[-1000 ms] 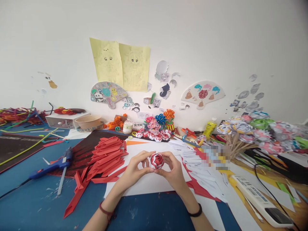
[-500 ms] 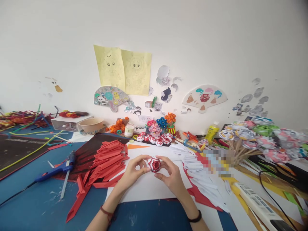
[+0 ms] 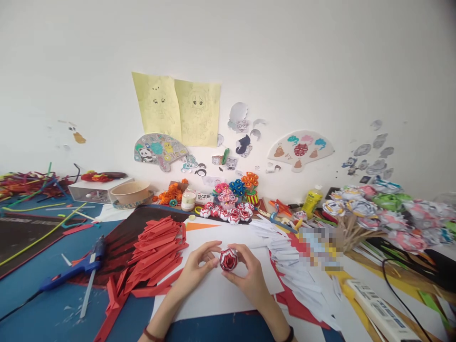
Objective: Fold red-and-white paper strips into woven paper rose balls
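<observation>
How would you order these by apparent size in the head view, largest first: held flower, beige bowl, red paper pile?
1. Red paper pile
2. Beige bowl
3. Held flower

Diffuse light on wall [image 3: 228, 52]; edges stretched.

Red-and-white paper flower [image 3: 228, 260], plain red strips [image 3: 155, 256]

Flower [image 3: 228, 260] over the sheet [image 3: 213, 299], paper strips [image 3: 155, 254] to the left, flower row [image 3: 233, 216] behind.
</observation>
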Tool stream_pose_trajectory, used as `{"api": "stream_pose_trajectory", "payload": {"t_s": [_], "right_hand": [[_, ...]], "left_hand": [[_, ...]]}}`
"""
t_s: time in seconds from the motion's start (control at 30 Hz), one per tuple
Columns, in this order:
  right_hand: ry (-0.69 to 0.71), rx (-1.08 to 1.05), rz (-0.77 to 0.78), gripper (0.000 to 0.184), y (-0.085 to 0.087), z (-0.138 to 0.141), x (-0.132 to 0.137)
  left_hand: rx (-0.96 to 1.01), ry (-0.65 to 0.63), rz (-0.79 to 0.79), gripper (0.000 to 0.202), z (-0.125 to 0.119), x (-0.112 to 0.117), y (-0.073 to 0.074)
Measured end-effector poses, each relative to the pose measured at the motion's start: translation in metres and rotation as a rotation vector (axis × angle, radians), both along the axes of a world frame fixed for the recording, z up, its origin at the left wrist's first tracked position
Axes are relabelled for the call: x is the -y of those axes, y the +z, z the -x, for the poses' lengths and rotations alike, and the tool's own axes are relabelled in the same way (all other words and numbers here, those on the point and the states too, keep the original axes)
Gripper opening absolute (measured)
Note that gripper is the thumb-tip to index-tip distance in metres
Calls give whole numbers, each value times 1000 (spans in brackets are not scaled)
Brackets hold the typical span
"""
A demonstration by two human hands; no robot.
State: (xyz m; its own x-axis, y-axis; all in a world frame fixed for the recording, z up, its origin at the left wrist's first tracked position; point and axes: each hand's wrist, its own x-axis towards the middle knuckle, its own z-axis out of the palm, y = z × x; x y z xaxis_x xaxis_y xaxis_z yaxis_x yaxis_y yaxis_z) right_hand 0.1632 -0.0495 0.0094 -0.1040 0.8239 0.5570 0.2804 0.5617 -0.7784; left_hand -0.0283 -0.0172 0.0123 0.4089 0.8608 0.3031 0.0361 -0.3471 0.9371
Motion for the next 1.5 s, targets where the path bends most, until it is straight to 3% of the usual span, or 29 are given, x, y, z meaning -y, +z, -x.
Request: {"api": "stream_pose_trajectory", "payload": {"t_s": [0.43, 0.87, 1.1, 1.27, 1.5], "right_hand": [[-24, 23, 69, 49, -3, -4, -5], [-48, 10, 61, 46, -4, -6, -5], [-5, 29, 38, 48, -2, -7, -7], [-75, 64, 61, 44, -3, -7, -7], [-231, 136, 79, 30, -9, -13, -12]], "left_hand": [[-103, 46, -127, 34, -2, -1, 0], [-150, 124, -132, 33, -3, 2, 0], [-171, 99, -74, 41, -5, -3, -5], [-154, 102, -51, 43, -5, -5, -7], [-215, 225, 10, 40, -3, -8, -12]]}}
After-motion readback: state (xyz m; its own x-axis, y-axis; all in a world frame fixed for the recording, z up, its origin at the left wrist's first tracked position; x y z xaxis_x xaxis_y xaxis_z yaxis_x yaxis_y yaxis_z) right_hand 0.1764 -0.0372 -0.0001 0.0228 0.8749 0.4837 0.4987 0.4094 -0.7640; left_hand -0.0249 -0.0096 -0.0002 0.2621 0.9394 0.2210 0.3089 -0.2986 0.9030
